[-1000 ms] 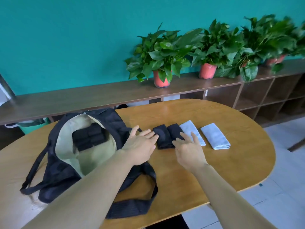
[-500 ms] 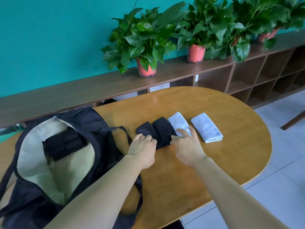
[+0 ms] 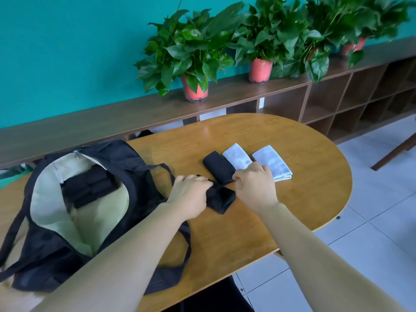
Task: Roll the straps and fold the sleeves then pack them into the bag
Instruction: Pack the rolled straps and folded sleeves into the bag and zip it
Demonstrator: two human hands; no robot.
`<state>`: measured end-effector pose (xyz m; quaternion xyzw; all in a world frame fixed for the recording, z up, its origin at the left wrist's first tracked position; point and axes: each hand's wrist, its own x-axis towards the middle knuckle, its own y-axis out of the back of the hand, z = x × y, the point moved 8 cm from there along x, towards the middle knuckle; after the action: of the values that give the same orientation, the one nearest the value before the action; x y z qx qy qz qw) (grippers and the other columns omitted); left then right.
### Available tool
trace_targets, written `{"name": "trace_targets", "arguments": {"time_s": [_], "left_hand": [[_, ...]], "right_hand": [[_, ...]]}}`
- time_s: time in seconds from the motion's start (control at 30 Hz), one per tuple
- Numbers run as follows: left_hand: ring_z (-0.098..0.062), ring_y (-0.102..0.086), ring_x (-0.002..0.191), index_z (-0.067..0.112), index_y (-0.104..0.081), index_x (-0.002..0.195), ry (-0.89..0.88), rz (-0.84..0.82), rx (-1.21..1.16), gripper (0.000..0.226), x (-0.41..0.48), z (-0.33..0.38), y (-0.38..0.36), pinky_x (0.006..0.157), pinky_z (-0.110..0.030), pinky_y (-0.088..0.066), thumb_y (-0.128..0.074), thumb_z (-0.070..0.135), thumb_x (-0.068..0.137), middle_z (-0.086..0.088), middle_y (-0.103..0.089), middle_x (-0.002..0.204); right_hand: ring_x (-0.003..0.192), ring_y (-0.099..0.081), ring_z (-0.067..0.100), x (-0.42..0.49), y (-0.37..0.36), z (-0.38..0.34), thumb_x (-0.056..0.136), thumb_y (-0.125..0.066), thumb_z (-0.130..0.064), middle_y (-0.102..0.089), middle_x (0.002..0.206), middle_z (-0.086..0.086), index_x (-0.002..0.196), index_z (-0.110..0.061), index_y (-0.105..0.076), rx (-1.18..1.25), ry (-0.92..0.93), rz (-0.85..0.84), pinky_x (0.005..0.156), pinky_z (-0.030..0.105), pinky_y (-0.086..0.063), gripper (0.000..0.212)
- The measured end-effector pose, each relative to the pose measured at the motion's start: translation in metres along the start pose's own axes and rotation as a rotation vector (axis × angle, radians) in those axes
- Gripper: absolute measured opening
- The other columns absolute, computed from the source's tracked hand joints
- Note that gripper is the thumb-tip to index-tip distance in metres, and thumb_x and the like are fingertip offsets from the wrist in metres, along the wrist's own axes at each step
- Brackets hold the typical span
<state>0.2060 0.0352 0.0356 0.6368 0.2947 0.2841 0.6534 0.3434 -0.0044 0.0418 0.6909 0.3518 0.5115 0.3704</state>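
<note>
Where the two hands meet at the middle of the table (image 3: 304, 199), the folded sleeves lie in a short row.

Left hand (image 3: 190, 194): fingers curled tight and pressed together, gripping one black sleeve (image 3: 221, 200) at its 9 o'clock end. The cloth is bunched there. Its free end points to 5 o'clock and rests on the wood.

Right hand (image 3: 255, 185): knuckles up, fingers curled under and close together. The thumb tip sits against the near end of a second black sleeve (image 3: 219, 166), which lies flat at 11 o'clock from that hand. The fingertips are hidden, so I cannot tell whether they pinch cloth or only press it.

At that hand's 12 o'clock is a folded white sleeve (image 3: 237, 157), side by side with the second black sleeve, its near end covered by the knuckles. At 1 o'clock another white sleeve (image 3: 273, 164) lies just beside the first.

Bag (image 3: 56, 255): black with a pale lining, mouth gaping, at 9 o'clock on the table. One handle passes under the left forearm. Inside, black rolled straps (image 3: 90, 186) sit packed together toward the far side.

At 12 o'clock beyond the table is a long shelf (image 3: 90, 122) with potted plants (image 3: 193, 55).
</note>
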Motion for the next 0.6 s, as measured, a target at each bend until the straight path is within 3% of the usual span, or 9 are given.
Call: {"name": "trace_targets", "arguments": {"time_s": [0.07,0.2,0.3,0.4,0.5,0.6], "left_hand": [[-0.015,-0.023,0.142,0.025,-0.034,0.146,0.033,-0.081,0.037,0.049,-0.001,-0.006,-0.005,0.113,-0.034,-0.012,-0.031,0.012,0.099,0.002,-0.022,0.158],[-0.018,-0.032,0.137,0.027,-0.025,0.149,0.066,-0.188,0.086,0.054,-0.008,-0.003,-0.022,0.113,-0.035,-0.015,-0.029,0.010,0.098,0.000,-0.023,0.158],[-0.022,-0.042,0.125,0.030,-0.031,0.147,0.045,-0.128,0.128,0.054,-0.014,0.005,-0.024,0.106,-0.036,-0.024,-0.032,0.011,0.097,0.003,-0.041,0.146],[-0.020,-0.050,0.110,0.029,-0.051,0.130,0.030,-0.070,0.105,0.039,-0.019,0.007,-0.020,0.100,-0.036,-0.027,-0.032,0.016,0.099,0.004,-0.056,0.124],[-0.022,-0.054,0.102,0.022,-0.056,0.119,0.126,0.007,0.054,0.030,-0.021,-0.007,-0.014,0.088,-0.035,-0.034,-0.032,0.026,0.102,0.001,-0.057,0.111],[-0.025,-0.058,0.100,0.015,-0.051,0.122,0.259,-0.017,-0.078,0.030,-0.020,-0.019,-0.019,0.076,-0.034,-0.044,-0.040,0.033,0.101,-0.004,-0.060,0.109]], "right_hand": [[0.063,-0.050,0.024,-0.018,0.011,0.000,0.074,-0.057,-0.020,-0.050,0.046,0.000,0.057,-0.016,-0.064,0.006,-0.137,0.083,0.061,0.032,-0.039,0.019],[0.089,-0.045,0.020,-0.041,-0.010,-0.003,0.087,-0.037,-0.059,-0.060,0.068,-0.003,0.070,-0.021,-0.058,-0.042,-0.335,-0.228,0.078,0.036,-0.034,0.047],[0.099,-0.043,0.022,-0.043,-0.015,-0.004,0.088,-0.039,-0.056,-0.057,0.076,-0.004,0.077,-0.022,-0.057,-0.089,-0.365,-0.302,0.082,0.037,-0.033,0.041],[0.101,-0.041,0.022,-0.043,-0.019,0.001,0.087,-0.042,-0.045,-0.052,0.081,-0.004,0.082,-0.021,-0.057,-0.077,-0.422,-0.344,0.084,0.037,-0.030,0.029],[0.102,-0.038,0.022,-0.039,-0.020,0.006,0.086,-0.040,-0.046,-0.053,0.084,-0.004,0.081,-0.020,-0.059,-0.056,-0.490,-0.368,0.085,0.037,-0.029,0.032],[0.105,-0.038,0.021,-0.037,-0.028,0.014,0.085,-0.041,-0.053,-0.056,0.090,-0.003,0.085,-0.020,-0.064,-0.037,-0.595,-0.413,0.083,0.037,-0.028,0.040]]}}
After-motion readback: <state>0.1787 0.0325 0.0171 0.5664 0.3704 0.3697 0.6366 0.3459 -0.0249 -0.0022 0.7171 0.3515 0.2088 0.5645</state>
